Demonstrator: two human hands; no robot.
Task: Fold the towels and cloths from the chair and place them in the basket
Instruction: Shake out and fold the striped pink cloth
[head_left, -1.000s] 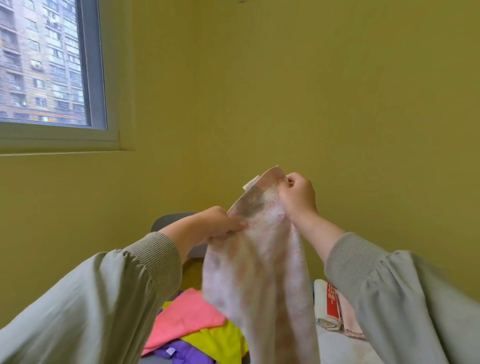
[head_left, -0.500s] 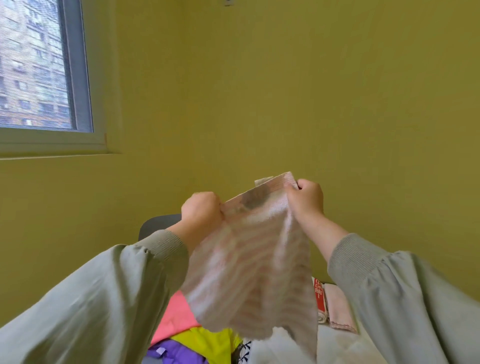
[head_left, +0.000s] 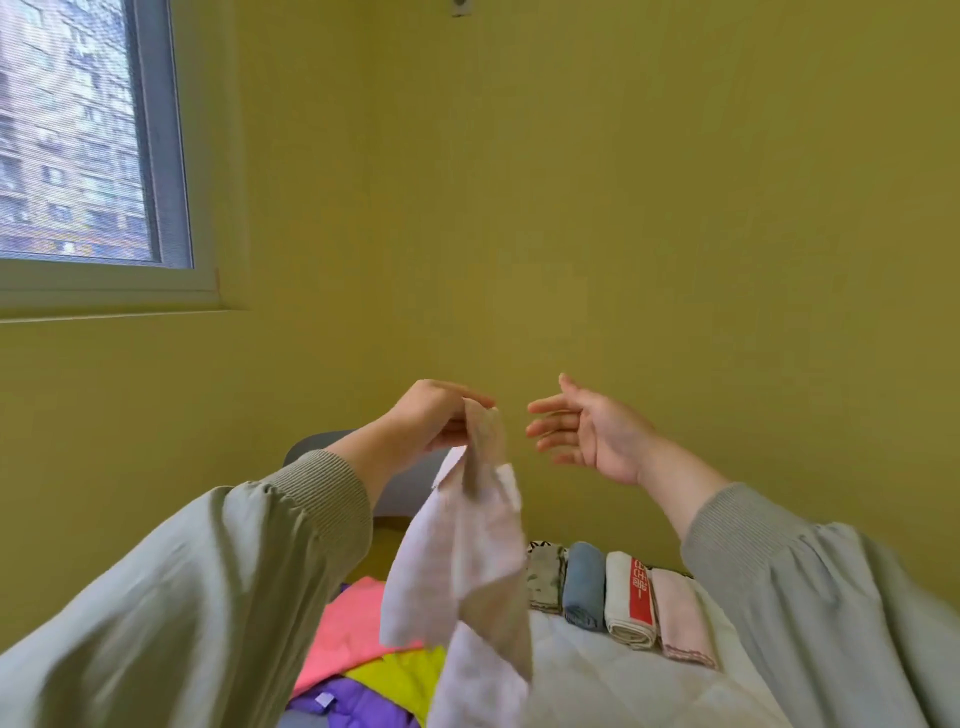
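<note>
**Dressed in pale grey-green**

Loose, smooth woven left sleeve (head_left: 156, 597) and matching right sleeve (head_left: 841, 597), both full, puffed and softly creased. Gathered at the forearm into close-fitting ribbed knit left cuff (head_left: 322, 491) and right cuff (head_left: 727, 525), slightly greyer than the cloth above. Beyond the cuffs, bare forearms, bare left hand (head_left: 436, 415) and right hand (head_left: 597, 436).

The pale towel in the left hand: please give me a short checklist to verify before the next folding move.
1. Grip: the left hand pinches the pale towel at its top: ok.
2. The right hand is free to take the hanging end: ok, open and apart from the towel.
3. The towel hangs flat: not ok, it is bunched and its layers are uneven.
4. Free space beside the folded towels: cannot tell, the hanging towel hides the left end of the row.
5. The basket is located: cannot tell, no rim shows.
</note>
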